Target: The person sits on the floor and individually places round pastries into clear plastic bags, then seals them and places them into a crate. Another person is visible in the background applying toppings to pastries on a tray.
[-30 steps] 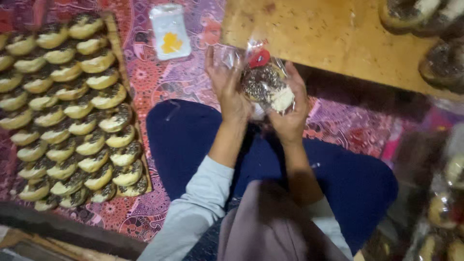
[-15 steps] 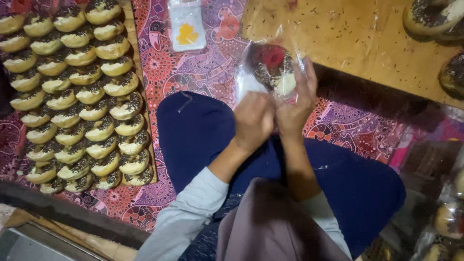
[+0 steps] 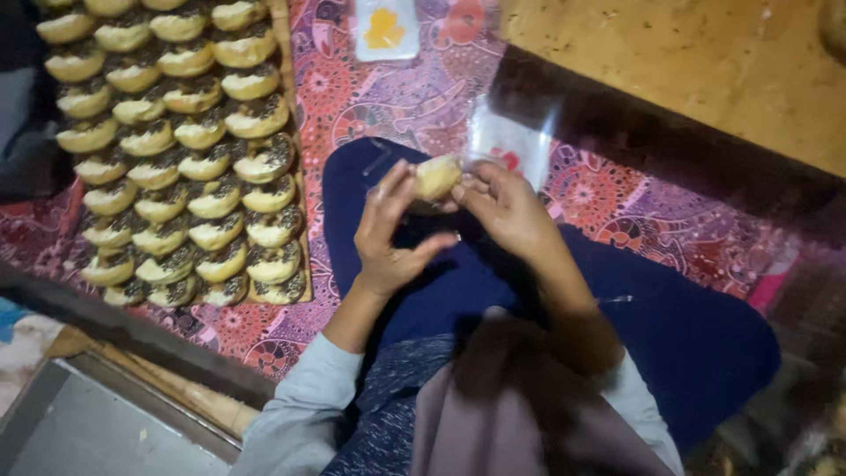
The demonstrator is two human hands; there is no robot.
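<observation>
Both hands, left hand (image 3: 388, 234) and right hand (image 3: 504, 210), pinch a soft, light, crushable pastry (image 3: 437, 177) in thin slippery clear wrap (image 3: 515, 141); grip by the edges, gently.

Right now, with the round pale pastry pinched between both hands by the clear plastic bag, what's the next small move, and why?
Probably ease the round pale pastry into the clear plastic bag. Left hand and right hand both pinch it just at the bag's near edge, above the lap.
</observation>
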